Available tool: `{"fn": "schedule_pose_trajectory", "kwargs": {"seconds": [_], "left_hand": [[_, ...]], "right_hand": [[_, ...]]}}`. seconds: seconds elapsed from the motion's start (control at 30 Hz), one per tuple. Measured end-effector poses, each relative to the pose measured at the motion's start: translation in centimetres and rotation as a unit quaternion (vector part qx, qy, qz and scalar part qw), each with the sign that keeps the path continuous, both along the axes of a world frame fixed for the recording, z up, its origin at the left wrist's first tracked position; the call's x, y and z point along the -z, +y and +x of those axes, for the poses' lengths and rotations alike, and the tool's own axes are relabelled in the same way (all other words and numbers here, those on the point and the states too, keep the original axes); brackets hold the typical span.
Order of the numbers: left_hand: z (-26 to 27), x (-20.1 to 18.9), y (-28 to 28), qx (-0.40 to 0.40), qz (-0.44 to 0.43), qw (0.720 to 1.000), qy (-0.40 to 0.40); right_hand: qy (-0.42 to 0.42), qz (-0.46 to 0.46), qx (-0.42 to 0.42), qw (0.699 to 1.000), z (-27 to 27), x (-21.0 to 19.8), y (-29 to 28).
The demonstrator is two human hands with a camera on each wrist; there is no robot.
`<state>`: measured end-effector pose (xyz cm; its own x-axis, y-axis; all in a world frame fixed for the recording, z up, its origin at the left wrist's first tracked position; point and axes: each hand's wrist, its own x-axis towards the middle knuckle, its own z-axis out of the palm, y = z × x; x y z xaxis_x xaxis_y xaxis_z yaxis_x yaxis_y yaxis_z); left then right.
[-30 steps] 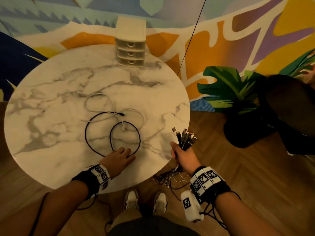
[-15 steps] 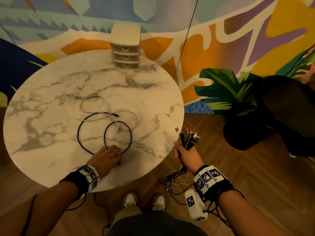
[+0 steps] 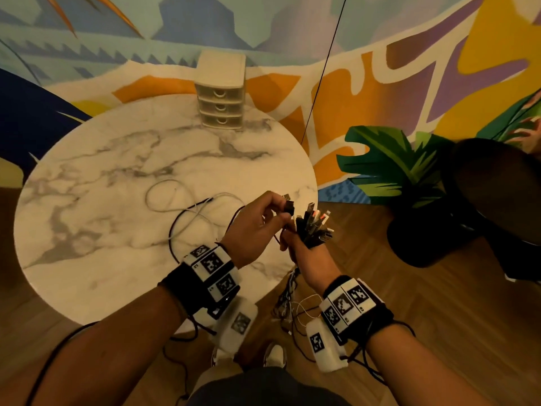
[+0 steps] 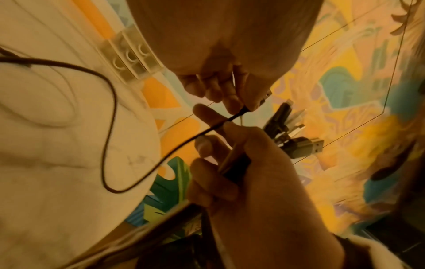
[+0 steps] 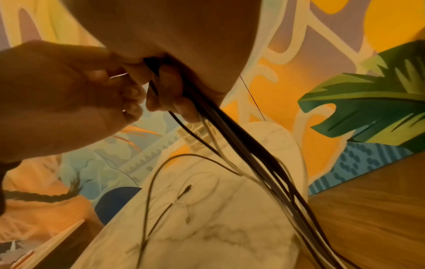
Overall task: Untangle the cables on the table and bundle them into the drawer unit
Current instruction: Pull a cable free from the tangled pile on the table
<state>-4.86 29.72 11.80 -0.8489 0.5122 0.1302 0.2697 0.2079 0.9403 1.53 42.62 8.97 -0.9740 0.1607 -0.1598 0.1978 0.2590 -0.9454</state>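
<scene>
My right hand (image 3: 292, 240) grips a bundle of cable ends (image 3: 314, 227) upright just off the table's right edge; their cords (image 5: 241, 145) hang down toward the floor. Beside the bundle, my left hand (image 3: 279, 210) pinches the plug of a black cable (image 3: 289, 207) between thumb and fingers. That black cable (image 4: 110, 112) trails back in a loop onto the marble table (image 3: 102, 177). A white cable (image 3: 159, 192) lies coiled on the table under it. The beige three-drawer unit (image 3: 221, 93) stands at the table's far edge, all drawers closed.
A dark round pot (image 3: 433, 235) with painted leaves (image 3: 389, 165) stands on the wooden floor to the right of the table. A thin black line (image 3: 322, 68) hangs in front of the mural wall. Loose cords (image 3: 288, 306) dangle near my shoes.
My left hand has left the table top, lifted the black cable's end and brought it over to the bundle in my right hand. The right hand stayed about where it was.
</scene>
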Motion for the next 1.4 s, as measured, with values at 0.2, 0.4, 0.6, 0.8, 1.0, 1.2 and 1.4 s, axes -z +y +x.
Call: {"fn": "schedule_pose_trajectory", "kwargs": {"seconds": [0.2, 0.4, 0.6, 0.8, 1.0, 1.2, 1.4], "left_hand": [[0.2, -0.9, 1.5, 0.001, 0.061, 0.997, -0.046], [0.9, -1.4, 1.8, -0.006, 0.113, 0.991, -0.070], [2.0, 2.9, 0.0, 0.039, -0.021, 0.988, -0.149], [4.4, 10.8, -2.0, 0.224, -0.249, 0.936, -0.107], [4.4, 10.4, -1.7, 0.113, -0.186, 0.976, -0.029], [4.1, 9.9, 1.3, 0.195, -0.211, 0.953, -0.093], [3.4, 12.6, -1.6, 0.163, -0.392, 0.904, 0.048]], "right_hand": [[0.048, -0.004, 0.007, 0.999, -0.4, -1.5, 0.1], [0.071, 0.031, 0.024, 0.997, -0.9, -2.0, 0.3], [-0.011, -0.052, 0.165, 0.985, -0.4, -1.4, 0.6], [-0.011, -0.312, 0.182, 0.933, -1.6, -3.1, 0.8], [0.019, -0.308, 0.221, 0.925, -1.9, -2.7, 1.7], [0.017, -0.331, 0.282, 0.900, -2.2, -2.2, 2.1], [0.033, -0.369, 0.300, 0.879, -2.2, -2.0, 3.9]]}}
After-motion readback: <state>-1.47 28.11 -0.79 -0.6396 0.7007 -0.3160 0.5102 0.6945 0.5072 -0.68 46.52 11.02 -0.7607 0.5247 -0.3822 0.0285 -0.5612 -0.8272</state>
